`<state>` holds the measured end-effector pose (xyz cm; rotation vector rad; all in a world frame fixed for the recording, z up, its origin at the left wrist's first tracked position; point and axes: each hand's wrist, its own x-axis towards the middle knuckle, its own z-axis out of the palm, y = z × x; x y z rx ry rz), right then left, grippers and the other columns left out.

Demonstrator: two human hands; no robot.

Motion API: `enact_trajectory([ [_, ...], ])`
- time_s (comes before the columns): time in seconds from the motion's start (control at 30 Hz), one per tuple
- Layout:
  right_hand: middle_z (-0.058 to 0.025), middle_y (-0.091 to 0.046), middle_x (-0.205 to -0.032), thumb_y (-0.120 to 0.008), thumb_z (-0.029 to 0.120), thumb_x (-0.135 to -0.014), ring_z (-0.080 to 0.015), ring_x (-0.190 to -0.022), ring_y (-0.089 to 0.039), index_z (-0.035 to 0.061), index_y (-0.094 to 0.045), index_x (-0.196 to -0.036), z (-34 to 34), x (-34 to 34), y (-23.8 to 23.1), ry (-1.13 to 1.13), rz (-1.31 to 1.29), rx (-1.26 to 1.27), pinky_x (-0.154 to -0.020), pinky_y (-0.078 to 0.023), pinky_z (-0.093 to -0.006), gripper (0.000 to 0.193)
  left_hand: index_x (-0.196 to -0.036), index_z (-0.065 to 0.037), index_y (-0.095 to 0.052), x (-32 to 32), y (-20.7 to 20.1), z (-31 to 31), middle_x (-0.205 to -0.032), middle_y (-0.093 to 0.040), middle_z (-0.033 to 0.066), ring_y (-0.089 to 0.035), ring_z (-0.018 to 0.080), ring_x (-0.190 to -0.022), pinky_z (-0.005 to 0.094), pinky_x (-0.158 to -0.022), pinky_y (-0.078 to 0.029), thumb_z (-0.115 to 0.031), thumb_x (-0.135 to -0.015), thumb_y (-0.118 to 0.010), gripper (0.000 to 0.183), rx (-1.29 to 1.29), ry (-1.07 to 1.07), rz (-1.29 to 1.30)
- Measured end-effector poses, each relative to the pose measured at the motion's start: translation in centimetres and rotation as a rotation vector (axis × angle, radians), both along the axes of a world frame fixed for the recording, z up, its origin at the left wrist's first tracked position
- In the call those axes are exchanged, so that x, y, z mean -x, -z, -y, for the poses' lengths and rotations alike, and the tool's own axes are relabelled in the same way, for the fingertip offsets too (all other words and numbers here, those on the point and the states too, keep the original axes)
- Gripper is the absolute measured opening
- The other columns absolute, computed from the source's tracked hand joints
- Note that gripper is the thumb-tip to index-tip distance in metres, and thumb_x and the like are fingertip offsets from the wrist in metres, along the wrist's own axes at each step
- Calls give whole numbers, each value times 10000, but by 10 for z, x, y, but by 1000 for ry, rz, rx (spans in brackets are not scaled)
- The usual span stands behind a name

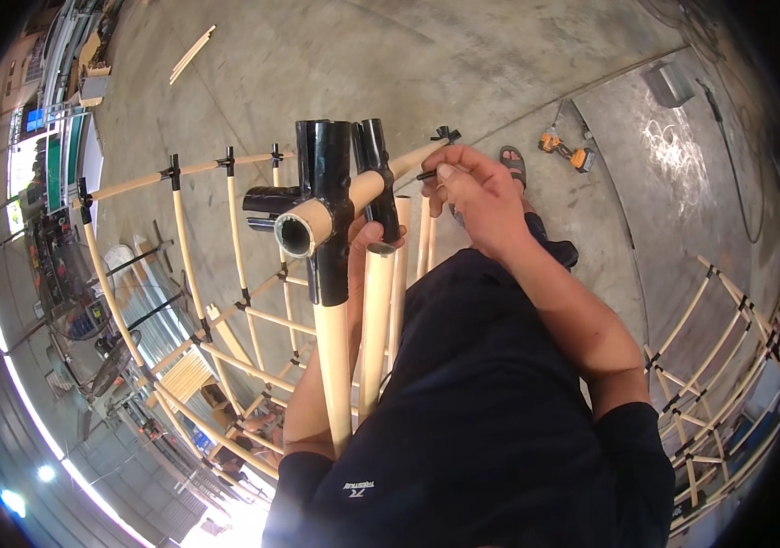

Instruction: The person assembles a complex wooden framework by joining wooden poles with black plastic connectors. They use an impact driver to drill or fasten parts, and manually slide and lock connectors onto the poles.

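Observation:
My left hand [365,256] is partly hidden behind the cream pipes, its fingers closed round a black metal pipe-joint piece [377,155]. A larger black pipe joint [324,151] sits just left of it, clamped round an upright cream pipe [332,356] and a crosswise pipe [317,219] whose hollow end points at me. Another upright pipe [376,320] stands beside my left fingers with its top end uncovered. To the right, my right hand [481,201] is raised, pinching a small dark bolt-like piece [426,174] between thumb and fingertips.
A frame of cream pipes [234,219] with black joints extends leftward. Another pipe frame [700,402] stands at right. An orange-and-black cordless drill [568,150] lies on the concrete floor near a sandalled foot [513,162]. Loose pipes [192,53] lie farther off.

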<state>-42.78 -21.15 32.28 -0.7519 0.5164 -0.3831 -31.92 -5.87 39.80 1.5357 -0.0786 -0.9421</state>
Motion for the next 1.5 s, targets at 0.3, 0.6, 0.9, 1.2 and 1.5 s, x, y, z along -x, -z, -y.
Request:
enact_trajectory([
  [0.3, -38, -677, -873, -610, 406, -1020, -138, -755, -575, -35, -687, -1063, 25, -62, -37, -352, -226, 486, -683, -478, -331, 450, -1406, -2, -501, -6, -4, 2, -1185, -631, 141, -688, 238, -944, 346, -863, -566, -254, -926, -751, 597, -47, 61, 67],
  [0.6, -168, -637, -653, -614, 449, -967, -250, -624, -623, -36, -702, -807, 37, -62, -76, -321, -248, 730, -627, -487, -398, 519, -1265, 7, -609, -19, 8, -27, -1088, -675, 84, -609, 115, -777, 260, -664, -462, -77, -929, -680, 354, 232, -15, 129],
  [0.9, -97, -647, -710, -641, 420, -996, -173, -632, -576, -49, -663, -987, 61, -63, -79, -533, -233, 809, -602, -471, -360, 470, -1282, -9, -597, -8, -18, -10, -1144, -669, 94, -645, 133, -873, 267, -762, -516, 10, -917, -678, 374, 169, -51, 50],
  [1.2, -128, -706, -808, -842, 474, -807, -183, -721, -643, -59, -699, -954, 17, 8, -45, -558, -195, 394, -689, -512, -332, 572, -1294, -26, -583, -3, -17, -13, -1135, -661, 86, -662, 143, -926, 267, -839, -537, 60, -913, -678, 401, 131, -123, 67],
  [1.5, 21, -644, -827, -794, 207, -924, -55, -730, -526, -20, -658, -1066, -52, 1, -46, -459, 29, -217, -658, -428, -256, 300, -1232, -9, -601, -32, -8, -32, -958, -614, 37, -582, 106, -841, 251, -719, -465, -54, -964, -658, 278, 68, 91, 146],
])
